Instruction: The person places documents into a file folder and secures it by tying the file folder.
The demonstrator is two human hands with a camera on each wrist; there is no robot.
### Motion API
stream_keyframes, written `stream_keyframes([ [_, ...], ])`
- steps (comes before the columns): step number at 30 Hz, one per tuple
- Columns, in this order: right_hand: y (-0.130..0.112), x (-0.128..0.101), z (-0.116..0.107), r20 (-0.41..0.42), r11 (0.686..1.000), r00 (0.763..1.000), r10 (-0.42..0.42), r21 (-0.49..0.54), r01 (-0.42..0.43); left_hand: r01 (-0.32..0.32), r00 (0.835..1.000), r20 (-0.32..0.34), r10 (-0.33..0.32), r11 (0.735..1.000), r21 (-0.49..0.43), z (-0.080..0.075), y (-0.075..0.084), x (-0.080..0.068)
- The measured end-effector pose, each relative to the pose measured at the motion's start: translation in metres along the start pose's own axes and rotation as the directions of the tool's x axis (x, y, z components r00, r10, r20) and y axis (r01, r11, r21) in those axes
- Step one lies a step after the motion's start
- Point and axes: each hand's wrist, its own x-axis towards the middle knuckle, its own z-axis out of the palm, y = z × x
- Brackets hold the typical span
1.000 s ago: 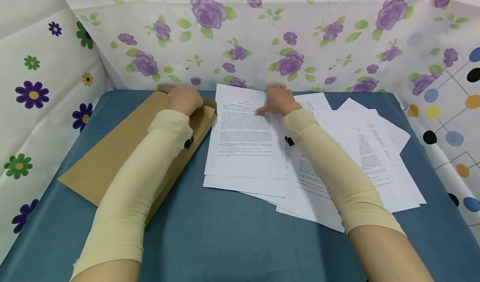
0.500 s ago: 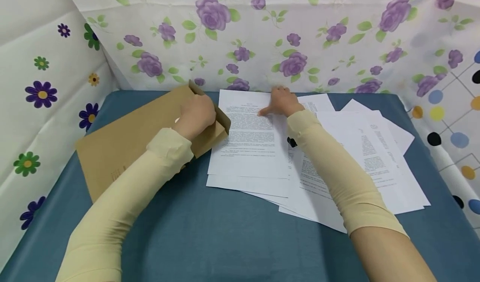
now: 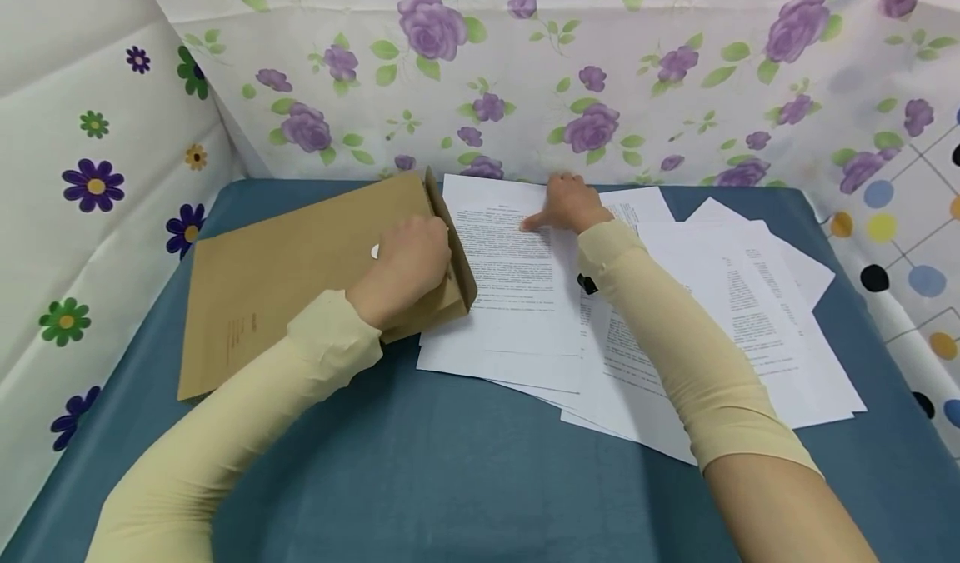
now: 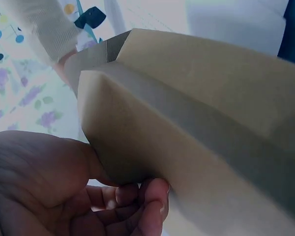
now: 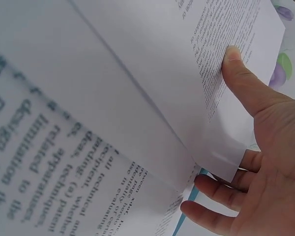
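Note:
A brown paper envelope (image 3: 300, 280) lies on the left of the blue table. My left hand (image 3: 420, 255) grips its open right end, thumb on top and fingers curled under, and the flap stands up beside the papers. In the left wrist view the envelope (image 4: 196, 137) gapes above my left hand (image 4: 123, 196). My right hand (image 3: 555, 209) pinches the far edge of the top printed sheet (image 3: 510, 296). In the right wrist view the thumb (image 5: 238, 73) presses on that sheet's (image 5: 152, 83) text and the fingers curl beneath its edge.
Several more printed sheets (image 3: 742, 313) fan out loosely to the right under my right forearm. Floral cloth walls (image 3: 525, 63) close the back and left, and a dotted cloth (image 3: 900, 246) closes the right. Bare blue tablecloth (image 3: 450, 463) shows along the near edge.
My left hand has swung the envelope round and drawn its open end nearer, onto the left edge of the sheets, with the flap now raised. The right hand has stayed put.

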Motion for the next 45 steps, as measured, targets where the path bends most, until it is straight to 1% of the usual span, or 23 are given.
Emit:
stream_keyframes([
  [6,0.002,-0.004,-0.001,-0.009,1.000,1.000,0.004,0.019,-0.004,-0.036,0.998,-0.042,0.036,0.999,-0.018,0.003,0.003,-0.010],
  [9,0.002,-0.004,-0.001,-0.011,1.000,1.000,0.002,0.024,-0.002,-0.042,0.998,-0.038,0.040,0.998,-0.044,0.006,0.002,-0.016],
  [12,0.004,-0.004,0.001,-0.011,1.000,1.000,0.008,0.021,-0.008,-0.036,0.999,-0.018,0.035,0.997,-0.066,0.010,-0.002,-0.020],
  [18,0.005,-0.002,0.006,-0.017,0.999,1.000,0.020,0.042,-0.019,-0.020,1.000,0.019,0.021,0.995,-0.094,0.021,-0.013,-0.028],
  [21,0.005,-0.002,0.009,-0.018,0.999,1.000,0.015,0.046,-0.014,0.005,1.000,0.026,-0.002,0.993,-0.119,0.027,-0.022,-0.032],
  [25,0.002,-0.004,0.008,-0.041,0.999,0.999,-0.014,0.047,0.015,0.046,0.999,0.009,-0.045,0.985,-0.168,0.032,-0.035,-0.037],
  [27,0.001,-0.005,0.006,-0.046,0.999,0.999,-0.023,0.048,0.025,0.039,0.999,-0.016,-0.043,0.983,-0.177,0.034,-0.041,-0.038],
  [29,0.001,-0.005,0.004,-0.046,0.998,0.999,-0.025,0.049,0.027,0.036,0.999,-0.033,-0.043,0.981,-0.192,0.034,-0.045,-0.039],
  [31,0.002,-0.005,0.003,-0.042,0.999,0.999,-0.022,0.047,0.024,0.016,0.998,-0.049,-0.026,0.981,-0.192,0.035,-0.047,-0.040],
  [33,0.003,-0.006,0.002,-0.039,0.999,0.999,-0.018,0.046,0.020,0.019,0.999,-0.045,-0.028,0.981,-0.195,0.037,-0.047,-0.039],
  [36,0.003,-0.008,0.002,-0.044,0.999,0.999,-0.010,0.042,0.012,0.021,0.999,-0.038,-0.028,0.985,-0.174,0.040,-0.046,-0.038],
  [38,0.003,-0.009,0.002,-0.047,0.999,0.999,-0.010,0.032,0.012,0.033,0.999,-0.027,-0.038,0.987,-0.155,0.042,-0.044,-0.036],
  [41,0.000,-0.010,0.001,-0.059,1.000,0.998,-0.011,0.018,0.012,0.048,0.998,-0.029,-0.052,0.989,-0.137,0.043,-0.045,-0.034],
  [43,-0.002,-0.010,0.000,-0.069,1.000,0.998,-0.008,0.013,0.009,0.066,0.997,-0.027,-0.071,0.987,-0.147,0.043,-0.046,-0.034],
  [45,-0.002,-0.010,0.001,-0.098,1.000,0.995,0.002,0.014,0.000,0.088,0.995,-0.026,-0.093,0.981,-0.171,0.042,-0.048,-0.033],
])
